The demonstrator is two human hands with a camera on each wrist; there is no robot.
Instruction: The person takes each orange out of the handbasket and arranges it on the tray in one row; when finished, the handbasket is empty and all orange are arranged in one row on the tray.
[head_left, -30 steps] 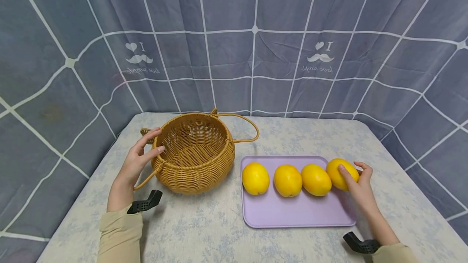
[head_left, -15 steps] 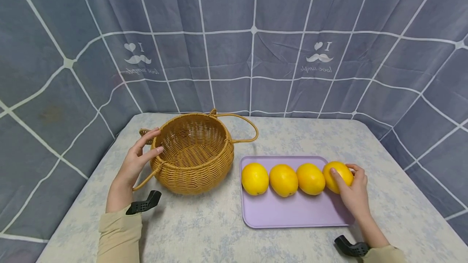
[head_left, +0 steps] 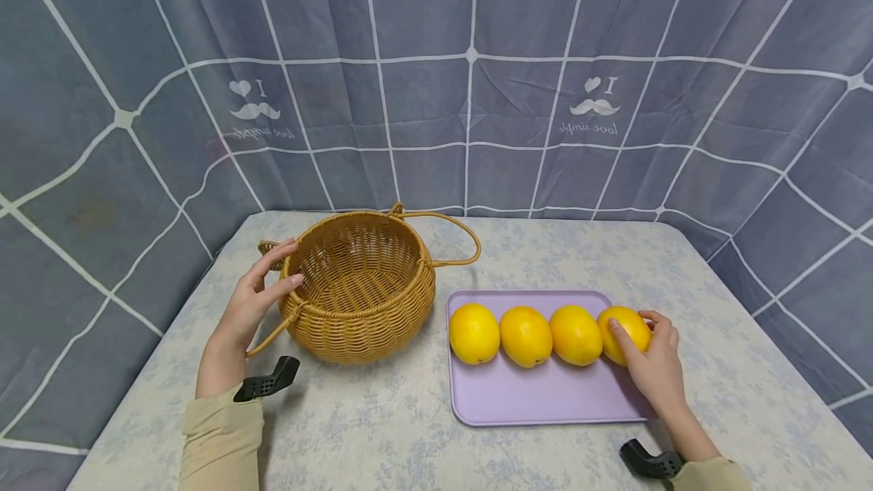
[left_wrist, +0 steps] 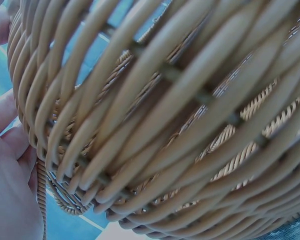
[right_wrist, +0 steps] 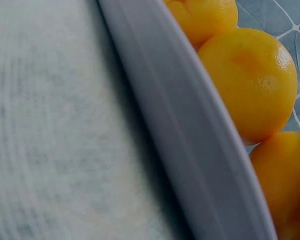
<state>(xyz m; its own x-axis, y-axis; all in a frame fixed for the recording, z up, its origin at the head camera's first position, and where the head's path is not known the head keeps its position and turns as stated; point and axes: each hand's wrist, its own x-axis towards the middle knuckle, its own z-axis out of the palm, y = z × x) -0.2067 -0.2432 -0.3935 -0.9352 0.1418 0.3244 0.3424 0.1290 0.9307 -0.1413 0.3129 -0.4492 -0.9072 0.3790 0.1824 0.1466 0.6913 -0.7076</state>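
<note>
A round wicker basket (head_left: 360, 339) with looped handles stands left of centre. My left hand (head_left: 242, 308) holds its left rim, thumb and fingertips over the edge; the left wrist view shows the hand (left_wrist: 10, 185) close against the weave (left_wrist: 140, 115). To the right lies a lilac tray (head_left: 546, 404) with several yellow citrus fruits in a row along its back half. My right hand (head_left: 658, 366) grips the rightmost fruit (head_left: 624, 332), thumb in front and fingers round its right side. This fruit presses up to its neighbour (head_left: 577, 335). Further left are another fruit (head_left: 526, 336) and the leftmost one (head_left: 474, 333).
A pale patterned cloth (head_left: 368, 423) covers the table. Behind and on both sides hangs a grey-blue curtain (head_left: 423, 104) with white lines. The basket's right handle (head_left: 470, 248) sticks out toward the tray's back left corner. A raised rim (right_wrist: 190, 120) runs round the tray.
My right hand has moved left with the rightmost fruit, and the two middle fruits have shifted left, closing the gaps in the row. My left hand and the basket stay in place.
</note>
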